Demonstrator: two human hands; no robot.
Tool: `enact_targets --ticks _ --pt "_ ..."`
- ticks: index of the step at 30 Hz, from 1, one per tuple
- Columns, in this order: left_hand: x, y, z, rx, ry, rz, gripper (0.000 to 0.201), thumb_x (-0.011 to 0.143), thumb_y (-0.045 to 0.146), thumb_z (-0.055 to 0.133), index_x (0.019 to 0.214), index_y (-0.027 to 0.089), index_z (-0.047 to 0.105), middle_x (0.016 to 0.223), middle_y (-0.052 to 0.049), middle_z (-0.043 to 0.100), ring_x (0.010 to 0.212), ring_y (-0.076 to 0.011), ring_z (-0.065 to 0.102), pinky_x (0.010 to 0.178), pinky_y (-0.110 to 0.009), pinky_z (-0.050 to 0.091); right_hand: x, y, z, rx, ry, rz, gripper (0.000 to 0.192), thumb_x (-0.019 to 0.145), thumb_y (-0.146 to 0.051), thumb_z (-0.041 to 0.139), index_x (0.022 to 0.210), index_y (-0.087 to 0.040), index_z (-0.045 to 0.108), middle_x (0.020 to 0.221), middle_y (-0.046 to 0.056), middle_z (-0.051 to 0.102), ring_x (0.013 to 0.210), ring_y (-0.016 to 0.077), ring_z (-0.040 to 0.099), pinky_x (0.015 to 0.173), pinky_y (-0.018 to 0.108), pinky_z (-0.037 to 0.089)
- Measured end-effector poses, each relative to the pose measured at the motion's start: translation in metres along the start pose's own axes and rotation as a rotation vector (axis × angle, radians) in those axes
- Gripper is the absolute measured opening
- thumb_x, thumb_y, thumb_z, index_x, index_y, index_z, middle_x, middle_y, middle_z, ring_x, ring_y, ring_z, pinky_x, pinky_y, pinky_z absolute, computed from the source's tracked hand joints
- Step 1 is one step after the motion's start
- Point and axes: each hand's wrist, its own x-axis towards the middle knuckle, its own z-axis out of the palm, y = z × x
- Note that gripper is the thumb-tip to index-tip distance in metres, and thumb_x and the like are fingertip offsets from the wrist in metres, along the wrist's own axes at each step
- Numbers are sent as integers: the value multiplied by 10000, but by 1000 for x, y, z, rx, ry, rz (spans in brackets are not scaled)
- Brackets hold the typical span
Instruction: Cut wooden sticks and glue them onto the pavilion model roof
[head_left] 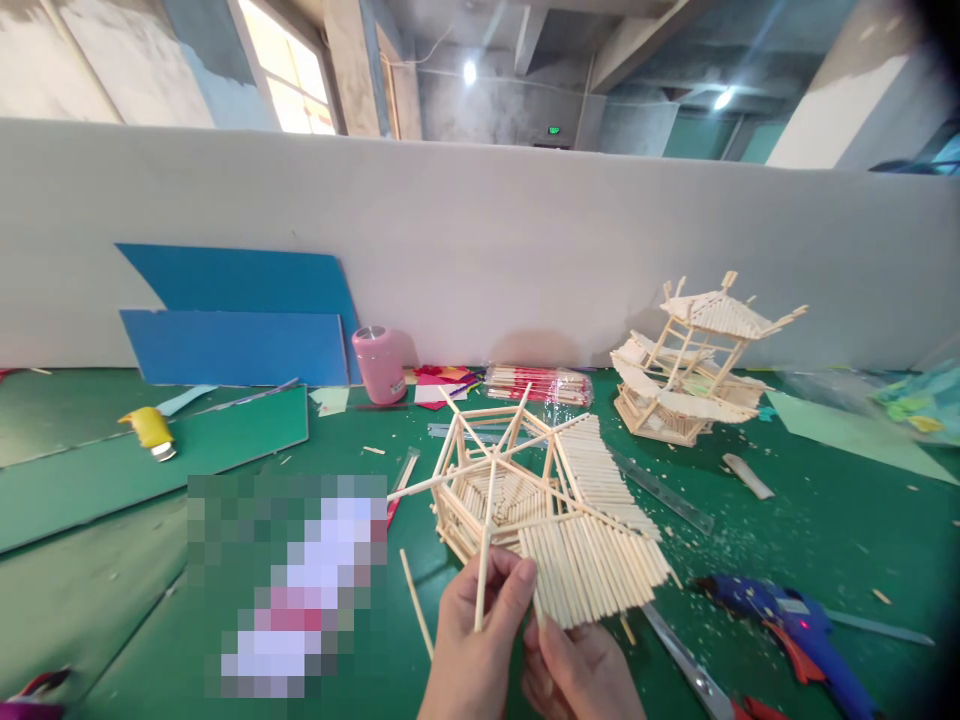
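A hexagonal pavilion model (495, 470) built of thin wooden sticks stands in front of me, with roof beams that meet at a raised centre. Rows of sticks form two roof panels on its right side; the nearer panel (596, 570) slopes towards me. My left hand (484, 625) is closed in a pinch at the left edge of this panel, next to a roof beam. Below it, my right hand (577, 665) pinches the lower end of the panel's leftmost stick. Its other fingers are curled and partly hidden.
A blue hot glue gun (795, 620) and scissors (694, 665) lie at right. Behind stand a finished stick pavilion (697, 360), bagged sticks (536, 384) and a pink cup (379, 365). A yellow cutter (150, 430) and blue boards (232, 345) are at left. One patch is blurred.
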Motion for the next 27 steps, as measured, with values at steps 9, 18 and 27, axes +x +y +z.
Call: enact_targets --ticks 9,18,27 --pt "-5 2 3 -36 -118 -112 248 694 368 663 632 182 510 418 78 457 289 -88 451 333 -199 356 -10 -4 -1 290 63 -21 375 660 -508 681 600 -138 687 442 -18 482 398 55 342 409 202 186" --pt "-4 5 2 22 -88 -28 223 702 325 666 605 169 541 470 52 491 421 -99 487 447 -211 396 -10 -6 -9 262 29 -22 350 699 -482 663 608 -144 671 474 -13 506 430 78 381 423 211 234" --pt "-6 7 5 11 -92 -28 225 731 296 641 593 167 520 469 63 463 432 -80 444 464 -190 362 -6 -5 -10 248 29 -25 366 679 -493 673 585 -140 666 455 -19 489 420 70 372 422 207 229"
